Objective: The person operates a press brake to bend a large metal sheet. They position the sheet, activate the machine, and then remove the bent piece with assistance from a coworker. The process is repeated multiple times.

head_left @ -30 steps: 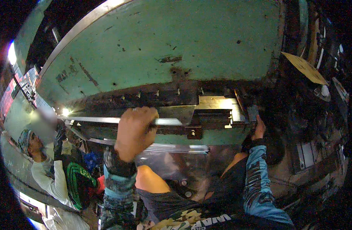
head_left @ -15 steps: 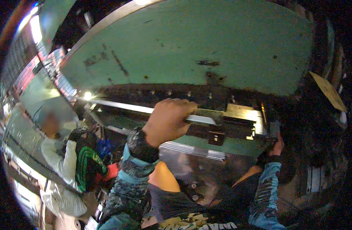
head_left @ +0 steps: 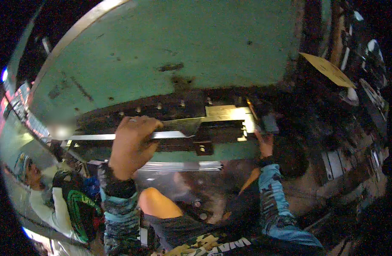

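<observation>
My left hand (head_left: 133, 147) is closed around a long, thin, shiny metal strip (head_left: 93, 137) that runs left to right along the front of a green machine (head_left: 162, 42). The strip's right end stops just above a small dark block (head_left: 204, 148) with a bright bolt. My right hand (head_left: 265, 146) is at the machine's right end, its fingers at the lower end of a dark grey block (head_left: 270, 123); the dim light partly hides the grip. Between my hands lies a brass-coloured plate (head_left: 221, 111) with a stepped, brightly lit edge.
Several similar metal strips (head_left: 183, 166) lie together below the machine's edge, above my knees. To the left sits another person (head_left: 55, 205) in light sleeves. A tan sheet (head_left: 328, 70) stands out at the upper right, and a pale box-like thing (head_left: 333, 165) is at the right.
The whole view has swung right, so the machine appears further left. My left hand and the strip have shifted a little left relative to the bolted block. My right hand keeps its place.
</observation>
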{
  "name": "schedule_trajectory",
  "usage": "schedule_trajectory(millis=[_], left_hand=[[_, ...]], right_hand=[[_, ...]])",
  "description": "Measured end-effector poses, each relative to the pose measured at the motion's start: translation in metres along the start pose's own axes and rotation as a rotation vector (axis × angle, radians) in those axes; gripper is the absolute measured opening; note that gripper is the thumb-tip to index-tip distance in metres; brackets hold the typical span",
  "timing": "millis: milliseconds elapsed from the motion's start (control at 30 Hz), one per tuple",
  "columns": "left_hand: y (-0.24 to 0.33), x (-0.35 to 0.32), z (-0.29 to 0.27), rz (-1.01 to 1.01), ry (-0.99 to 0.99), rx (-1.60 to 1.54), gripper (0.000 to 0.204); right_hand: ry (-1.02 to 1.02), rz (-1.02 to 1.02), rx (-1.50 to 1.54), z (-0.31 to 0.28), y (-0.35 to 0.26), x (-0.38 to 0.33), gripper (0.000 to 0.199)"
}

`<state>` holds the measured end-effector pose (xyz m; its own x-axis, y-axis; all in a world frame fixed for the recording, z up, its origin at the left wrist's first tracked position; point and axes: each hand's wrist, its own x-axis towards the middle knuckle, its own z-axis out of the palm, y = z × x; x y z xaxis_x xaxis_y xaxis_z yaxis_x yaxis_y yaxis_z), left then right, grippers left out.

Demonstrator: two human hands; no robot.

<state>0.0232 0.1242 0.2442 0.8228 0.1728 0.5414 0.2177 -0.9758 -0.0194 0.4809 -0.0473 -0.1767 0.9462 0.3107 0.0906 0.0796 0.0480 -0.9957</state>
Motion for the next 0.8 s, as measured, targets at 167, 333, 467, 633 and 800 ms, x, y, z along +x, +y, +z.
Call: schedule_trajectory(millis=[167, 333, 467, 633, 800], left_hand=[[-0.01, -0.006, 0.002, -0.051, -0.091, -0.1, 0.049], [-0.013, -0.008, 0.006, -0.037, -0.117, -0.073, 0.047], [-0.011, -0.009, 0.01, -0.056, -0.142, -0.07, 0.045], [-0.009, -0.034, 0.027, 0.029, -0.268, -0.026, 0.04], [0.008, -0.071, 0.053, 0.047, -0.256, 0.037, 0.042]], right_hand=[[-0.259, 0.309, 0.274, 0.0, -0.023, -0.004, 0.064], [-0.37, 0.323, 0.507, 0.003, -0.099, -0.042, 0.058], [-0.436, 0.298, 0.458, 0.007, -0.096, -0.04, 0.05], [-0.293, 0.331, 0.418, 0.001, -0.08, -0.023, 0.08], [-0.328, 0.429, 0.383, 0.007, -0.111, -0.041, 0.066]])
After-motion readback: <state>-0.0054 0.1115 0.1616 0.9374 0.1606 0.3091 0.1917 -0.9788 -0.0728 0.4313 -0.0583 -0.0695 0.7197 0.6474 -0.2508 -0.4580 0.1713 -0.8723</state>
